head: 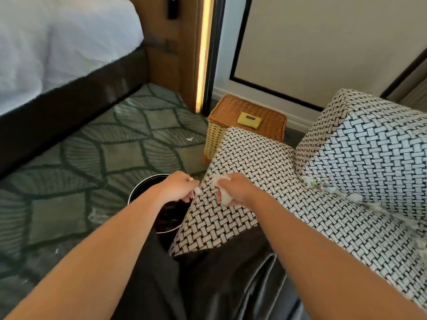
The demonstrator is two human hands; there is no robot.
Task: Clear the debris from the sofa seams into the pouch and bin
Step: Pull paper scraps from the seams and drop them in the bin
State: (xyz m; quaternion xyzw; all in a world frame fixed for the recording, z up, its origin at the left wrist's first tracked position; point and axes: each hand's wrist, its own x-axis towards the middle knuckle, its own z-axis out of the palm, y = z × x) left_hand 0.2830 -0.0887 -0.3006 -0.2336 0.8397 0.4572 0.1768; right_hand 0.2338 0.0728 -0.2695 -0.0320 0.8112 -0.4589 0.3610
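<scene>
The sofa [265, 162] has black-and-white woven fabric. White and coloured paper debris [323, 185] lies in the seam between its seat and back on the right. My right hand [233, 190] grips a crumpled white wad of debris [225, 196] over the seat's front corner. My left hand [179, 187], fingers curled, pinches a small white scrap beside that corner, above the round black bin [138, 189] on the floor. A yellow pouch [249, 120] lies on top of a wicker basket [231, 107] behind the sofa.
A bed with white linen [57, 42] and a dark base stands at the left. Patterned green carpet [104, 146] carries a few white scraps [190, 139]. A wall with a dark-framed panel [300, 42] is at the back. My dark trousers fill the bottom.
</scene>
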